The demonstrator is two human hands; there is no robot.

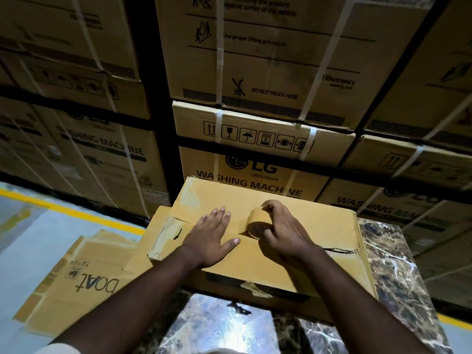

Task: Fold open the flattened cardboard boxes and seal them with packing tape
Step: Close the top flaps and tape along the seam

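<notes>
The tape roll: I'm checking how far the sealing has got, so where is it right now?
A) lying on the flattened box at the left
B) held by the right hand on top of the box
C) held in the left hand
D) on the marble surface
B: the right hand grips the tape roll on top of the box, at its centre seam, while the left hand presses flat beside it.

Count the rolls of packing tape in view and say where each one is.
1. A brown packing tape roll stands on the seam of the tan cardboard box, gripped by the right hand; the left hand lies flat beside it. Others may be hidden.
</notes>
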